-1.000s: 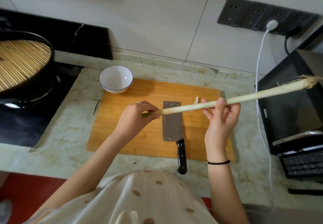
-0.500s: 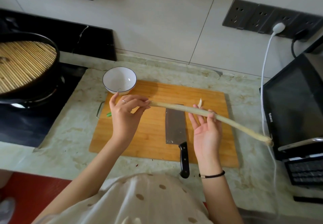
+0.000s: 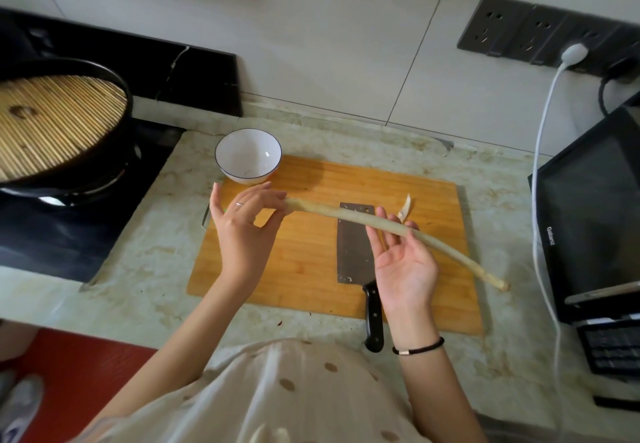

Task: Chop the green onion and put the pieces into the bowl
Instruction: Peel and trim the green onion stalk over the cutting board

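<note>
Pale tiled wall [image 3: 346,44], marble counter [image 3: 156,269], red floor [image 3: 86,356].

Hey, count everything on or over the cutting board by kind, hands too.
Hands: 2, left hand, right hand
Green onion: 1
Cleaver: 1
Bowl: 1
Peel scrap: 1
Total: 6

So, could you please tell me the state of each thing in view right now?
Long pale green onion stalk: whole, held above the wooden cutting board.
Left hand: pinches one end.
Right hand: open, palm up, supporting the stalk.
White blue-rimmed bowl: upright, empty.
Steel black-handled cleaver: flat on the board, untouched.
Black pot: covered by bamboo lid.
</note>
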